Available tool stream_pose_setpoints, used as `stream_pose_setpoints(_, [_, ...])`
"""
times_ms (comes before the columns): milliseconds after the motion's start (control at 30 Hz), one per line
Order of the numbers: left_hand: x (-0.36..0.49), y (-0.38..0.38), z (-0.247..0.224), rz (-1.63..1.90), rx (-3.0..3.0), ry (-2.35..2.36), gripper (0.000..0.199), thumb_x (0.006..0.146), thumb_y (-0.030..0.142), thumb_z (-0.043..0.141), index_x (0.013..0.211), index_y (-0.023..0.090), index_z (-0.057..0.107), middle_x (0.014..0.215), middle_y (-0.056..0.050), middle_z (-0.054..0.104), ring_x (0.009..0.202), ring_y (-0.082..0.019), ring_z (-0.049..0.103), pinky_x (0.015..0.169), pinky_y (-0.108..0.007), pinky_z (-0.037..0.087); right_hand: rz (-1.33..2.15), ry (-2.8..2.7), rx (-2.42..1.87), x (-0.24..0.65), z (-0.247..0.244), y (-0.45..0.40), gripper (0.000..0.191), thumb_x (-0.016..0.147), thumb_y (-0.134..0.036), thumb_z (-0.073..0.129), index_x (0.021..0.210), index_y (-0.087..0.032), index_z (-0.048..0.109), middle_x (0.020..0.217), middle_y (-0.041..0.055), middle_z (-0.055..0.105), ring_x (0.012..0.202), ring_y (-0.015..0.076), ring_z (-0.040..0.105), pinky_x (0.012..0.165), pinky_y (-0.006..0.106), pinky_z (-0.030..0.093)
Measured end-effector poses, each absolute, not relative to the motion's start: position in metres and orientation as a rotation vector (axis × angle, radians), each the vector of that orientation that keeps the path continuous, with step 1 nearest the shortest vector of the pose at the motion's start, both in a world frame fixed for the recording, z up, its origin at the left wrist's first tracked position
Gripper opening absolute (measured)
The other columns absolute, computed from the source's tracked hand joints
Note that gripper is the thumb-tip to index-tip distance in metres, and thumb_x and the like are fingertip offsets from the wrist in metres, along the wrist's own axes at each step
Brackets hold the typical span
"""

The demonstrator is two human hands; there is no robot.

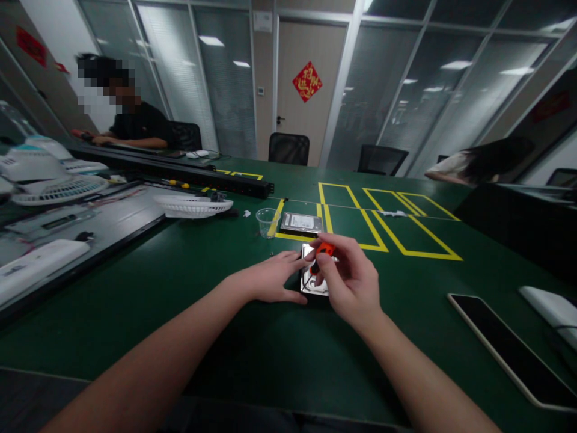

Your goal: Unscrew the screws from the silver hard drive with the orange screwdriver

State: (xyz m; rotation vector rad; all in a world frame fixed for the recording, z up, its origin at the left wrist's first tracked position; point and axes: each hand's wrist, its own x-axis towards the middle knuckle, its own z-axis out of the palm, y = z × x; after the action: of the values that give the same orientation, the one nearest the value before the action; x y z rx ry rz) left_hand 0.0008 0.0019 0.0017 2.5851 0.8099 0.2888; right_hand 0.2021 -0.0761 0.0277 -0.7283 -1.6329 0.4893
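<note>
A hard drive (308,282) with a shiny metal face lies on the green table in front of me, partly covered by both hands. My left hand (277,278) braces its left side, the thumb at the near corner and the fingers towards the far end. An orange and black screwdriver (325,248) is gripped in my right hand (354,279), its thin shaft slanting down to the drive's face. Exactly where the tip meets the drive I cannot make out. Just beyond lies a second hard drive (301,224), label side up, beside a clear plastic cup (267,224).
Yellow tape (376,240) marks rectangles on the table (415,337). A phone (509,349) lies at the right. Fan parts (193,205), a large panel (112,222) and a long black bar (216,180) fill the left. One person (139,123) sits far left, another (478,162) far right.
</note>
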Motion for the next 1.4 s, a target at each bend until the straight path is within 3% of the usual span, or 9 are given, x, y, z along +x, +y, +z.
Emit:
stream_pose_setpoints(133, [0.0009,0.0016,0.0015,0.298,2.578,0.82,0.094,0.086,0.059,0.086,0.164,0.03,0.043,0.168,-0.014,0.048,0.157,-0.042,0.04,0.127,-0.058,0.038,0.452,-1.631,-0.736,0.2021,0.0281,-0.0759,0.03,0.105,-0.023,0.067,0.134,-0.029,0.07,0.123,0.0091,0.073,0.104,0.0245,0.077,0.073,0.036,0.069])
stream_pose_setpoints(400, [0.0013,0.0005,0.0059,0.291,2.584,0.8,0.079,0.086,0.057,0.085,0.153,0.028,0.056,0.168,-0.012,0.048,0.159,-0.043,0.037,0.129,-0.058,0.036,0.491,-1.665,-0.714,0.2065,0.0275,-0.0769,0.036,0.113,-0.027,0.051,0.145,-0.032,0.066,0.131,0.0106,0.072,0.109,0.0266,0.076,0.076,0.039,0.068])
stream_pose_setpoints(600, [0.0021,-0.0005,0.0078,0.271,2.576,0.836,0.077,0.086,0.057,0.085,0.15,0.026,0.058,0.165,-0.013,0.051,0.157,-0.043,0.04,0.128,-0.057,0.038,0.501,-1.63,-0.738,0.2034,0.0272,-0.0765,0.034,0.11,-0.027,0.058,0.143,-0.029,0.066,0.131,0.0116,0.07,0.1,0.0243,0.076,0.076,0.04,0.069])
stream_pose_setpoints(867, [0.0015,-0.0005,0.0063,0.255,2.553,0.859,0.092,0.085,0.058,0.086,0.163,0.029,0.045,0.169,-0.012,0.047,0.159,-0.042,0.037,0.128,-0.058,0.038,0.485,-1.602,-0.74,0.2009,0.029,-0.0759,0.028,0.103,-0.021,0.069,0.13,-0.028,0.065,0.123,0.0086,0.072,0.102,0.023,0.076,0.068,0.031,0.067])
stream_pose_setpoints(1033, [0.0023,0.0,0.0052,0.246,2.558,0.862,0.094,0.085,0.057,0.086,0.164,0.028,0.045,0.169,-0.013,0.047,0.159,-0.042,0.037,0.128,-0.059,0.037,0.468,-1.609,-0.745,0.2003,0.0287,-0.0755,0.033,0.101,-0.019,0.071,0.131,-0.031,0.064,0.118,0.0054,0.073,0.098,0.0209,0.076,0.072,0.032,0.067])
stream_pose_setpoints(1167, [0.0016,0.0017,0.0028,0.287,2.583,0.811,0.09,0.086,0.058,0.085,0.162,0.029,0.046,0.169,-0.012,0.047,0.158,-0.041,0.038,0.128,-0.058,0.036,0.46,-1.639,-0.741,0.2027,0.0278,-0.0764,0.031,0.109,-0.025,0.06,0.138,-0.032,0.067,0.123,0.0075,0.073,0.097,0.0215,0.075,0.074,0.036,0.066])
stream_pose_setpoints(1267, [0.0007,0.0023,0.0019,0.282,2.592,0.814,0.087,0.087,0.061,0.083,0.159,0.028,0.05,0.17,-0.013,0.046,0.16,-0.042,0.036,0.129,-0.058,0.035,0.493,-1.654,-0.724,0.2051,0.0277,-0.0771,0.035,0.113,-0.028,0.048,0.142,-0.032,0.067,0.126,0.0083,0.073,0.081,0.0186,0.072,0.07,0.037,0.065])
stream_pose_setpoints(1400, [0.0006,0.0006,0.0047,0.278,2.583,0.826,0.078,0.087,0.061,0.084,0.152,0.026,0.057,0.167,-0.013,0.049,0.16,-0.042,0.035,0.129,-0.056,0.035,0.49,-1.67,-0.733,0.2059,0.0272,-0.0764,0.037,0.113,-0.028,0.048,0.146,-0.031,0.065,0.129,0.0099,0.072,0.078,0.0181,0.071,0.07,0.038,0.064])
